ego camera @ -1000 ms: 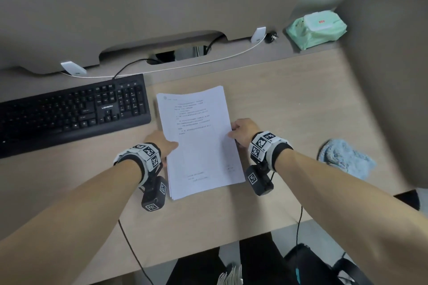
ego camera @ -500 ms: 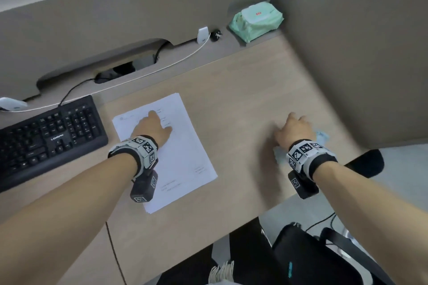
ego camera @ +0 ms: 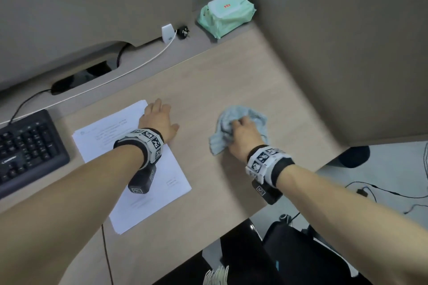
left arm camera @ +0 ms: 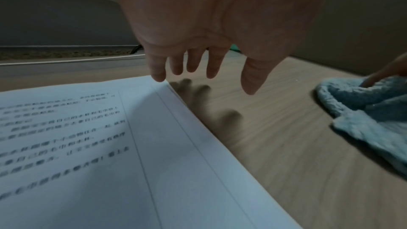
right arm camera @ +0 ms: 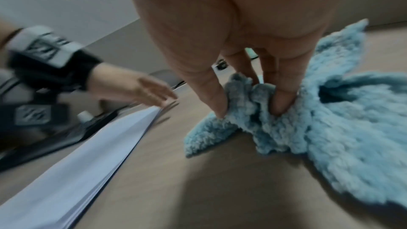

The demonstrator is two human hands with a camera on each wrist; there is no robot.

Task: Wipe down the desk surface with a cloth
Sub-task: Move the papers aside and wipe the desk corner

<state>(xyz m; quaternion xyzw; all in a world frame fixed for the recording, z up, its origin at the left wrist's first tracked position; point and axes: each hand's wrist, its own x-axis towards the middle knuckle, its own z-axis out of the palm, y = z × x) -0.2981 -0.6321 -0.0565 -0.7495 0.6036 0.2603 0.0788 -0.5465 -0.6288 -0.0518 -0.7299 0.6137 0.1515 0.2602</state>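
Landmark: the stack of paper (ego camera: 129, 164), lying flat on the wooden desk (ego camera: 231, 81)
Writing: printed lines on the top sheet, too blurred to read; the black keyboard (ego camera: 25, 150) left of the paper carries a white brand word near its lower edge, not clear enough to spell out; the green wipes pack (ego camera: 225, 15), far beyond the paper at the desk's back right corner, has a small red mark on its white lid, unreadable
Cloth: the light blue cloth (ego camera: 240, 127) lies bunched on the desk, right of the paper and apart from it
Right hand: the right hand (ego camera: 243, 136) rests on the cloth, thumb and fingers (right arm camera: 282, 104) pinching a fold of the pile
Left hand: the left hand (ego camera: 158, 120) is over the paper's far right corner, fingers (left arm camera: 158, 70) straight and slightly spread, the little finger at the sheet's edge, holding nothing
Around: a white charger (ego camera: 167, 33) and a white cable (ego camera: 139, 65) behind the paper; beige partition walls at the back and right
In the way: the left forearm and its wrist camera cover part of the paper
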